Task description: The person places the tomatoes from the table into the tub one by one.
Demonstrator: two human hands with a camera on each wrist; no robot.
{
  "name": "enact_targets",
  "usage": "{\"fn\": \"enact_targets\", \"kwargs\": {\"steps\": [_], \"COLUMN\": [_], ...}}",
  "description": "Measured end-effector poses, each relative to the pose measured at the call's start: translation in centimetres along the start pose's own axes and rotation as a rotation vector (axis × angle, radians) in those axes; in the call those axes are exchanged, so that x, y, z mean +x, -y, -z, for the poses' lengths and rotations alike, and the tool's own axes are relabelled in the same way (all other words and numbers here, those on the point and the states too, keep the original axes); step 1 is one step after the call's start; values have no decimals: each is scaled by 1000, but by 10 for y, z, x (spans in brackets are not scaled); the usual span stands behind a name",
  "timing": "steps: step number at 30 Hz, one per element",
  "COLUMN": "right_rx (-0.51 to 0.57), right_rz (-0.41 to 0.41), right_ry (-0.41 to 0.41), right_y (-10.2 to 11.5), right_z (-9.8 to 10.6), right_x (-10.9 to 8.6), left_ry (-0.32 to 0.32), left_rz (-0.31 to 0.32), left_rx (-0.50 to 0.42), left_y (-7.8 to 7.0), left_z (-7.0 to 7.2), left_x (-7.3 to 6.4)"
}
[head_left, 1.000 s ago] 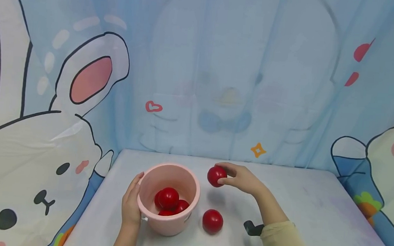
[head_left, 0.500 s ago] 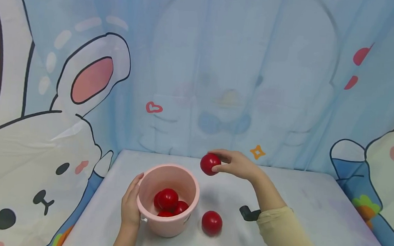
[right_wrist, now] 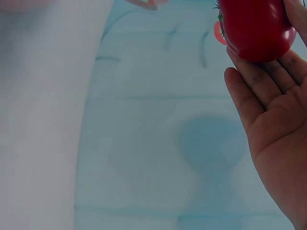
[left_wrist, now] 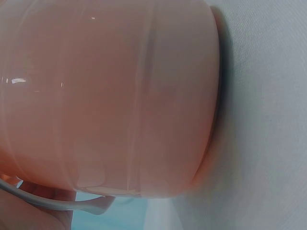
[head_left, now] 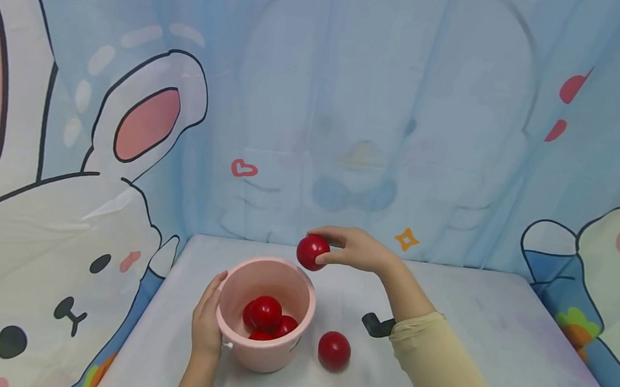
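A pink bucket (head_left: 261,357) stands on the white tabletop with several red tomatoes (head_left: 265,313) inside. My left hand (head_left: 207,325) holds the bucket's left side, its fingers following the outer wall. In the left wrist view the bucket (left_wrist: 105,96) fills most of the frame, and part of the hand (left_wrist: 29,213) shows beside the pale handle (left_wrist: 57,203). Up behind the bucket's right rim, my right hand (head_left: 357,250) grips another tomato (head_left: 312,252) between thumb and fingers. The right wrist view shows green stem leaves on this tomato (right_wrist: 256,28).
One more tomato (head_left: 334,351) lies on the table (head_left: 469,327) just right of the bucket. A black strap piece (head_left: 377,325) sticks out by the right sleeve (head_left: 439,361). Behind the table hangs a light blue curtain (head_left: 361,100) with cartoon prints.
My right hand has carried its tomato left and upward, from right of the bucket to near its rim. The left hand and the bucket have stayed in place.
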State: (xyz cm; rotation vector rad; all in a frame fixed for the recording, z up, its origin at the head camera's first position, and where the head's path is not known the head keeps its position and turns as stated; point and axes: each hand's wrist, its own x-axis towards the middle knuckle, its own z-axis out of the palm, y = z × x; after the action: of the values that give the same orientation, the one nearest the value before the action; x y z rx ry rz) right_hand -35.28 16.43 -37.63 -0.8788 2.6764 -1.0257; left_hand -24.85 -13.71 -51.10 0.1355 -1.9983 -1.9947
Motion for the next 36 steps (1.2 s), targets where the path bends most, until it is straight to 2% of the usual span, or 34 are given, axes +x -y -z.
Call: {"fn": "enact_targets", "kwargs": {"steps": [9,16,36], "right_rx": [-17,-10,-172], "right_rz": [16,19,69], "right_ry": [37,110,333], "right_y": [13,29,68], "right_z": [-7,-16,-50], "right_x": [13,25,64], "left_ry": [-2,2,4], "left_rz": [-18,-1,26], "left_rx": [7,-2,0], "left_y": [-1,0,2], "left_z": [-1,-1,1], "left_x": [1,0,1]}}
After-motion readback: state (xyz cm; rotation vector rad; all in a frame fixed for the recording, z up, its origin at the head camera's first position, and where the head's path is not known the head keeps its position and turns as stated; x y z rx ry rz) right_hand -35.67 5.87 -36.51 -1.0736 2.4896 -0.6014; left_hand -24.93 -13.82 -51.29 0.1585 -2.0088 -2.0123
